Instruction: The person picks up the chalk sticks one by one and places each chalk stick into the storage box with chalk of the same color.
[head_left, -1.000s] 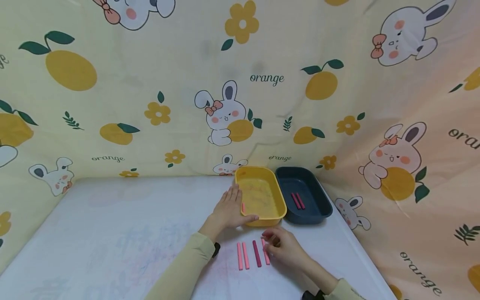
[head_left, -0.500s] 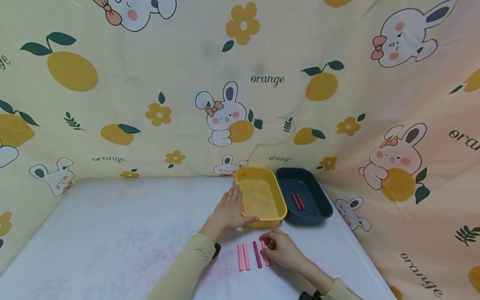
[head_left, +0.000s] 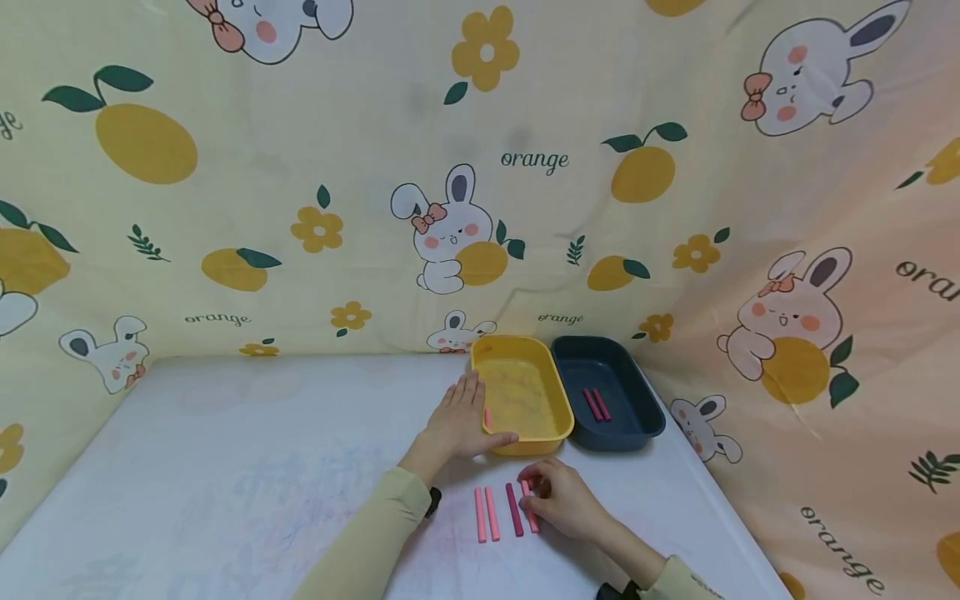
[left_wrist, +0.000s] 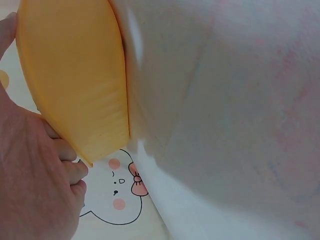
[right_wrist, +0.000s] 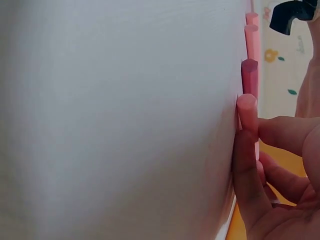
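My left hand (head_left: 454,418) lies along the left rim of a yellow plastic box (head_left: 525,387), fingers straight and thumb spread over its front corner. My right hand (head_left: 566,498) pinches the rightmost pink crayon-like stick (right_wrist: 247,107) between thumb and fingers, low at the tabletop. Left of it lies a dark red stick (head_left: 514,510), its end six-sided in the right wrist view. Further left are two pink sticks, an outer pink stick (head_left: 481,515) and an inner pink stick (head_left: 492,513). Another pink stick (head_left: 487,417) shows inside the yellow box, partly hidden by its wall.
A dark blue box (head_left: 600,358) stands against the yellow box's right side, with two dark red sticks (head_left: 597,404) inside. The white tabletop (head_left: 262,467) has faint coloured smudges. A printed cloth (head_left: 360,150) hangs behind and at the right.
My right hand has shifted slightly left and its fingers have come around the rightmost pink stick. The left hand and both boxes hold their place.
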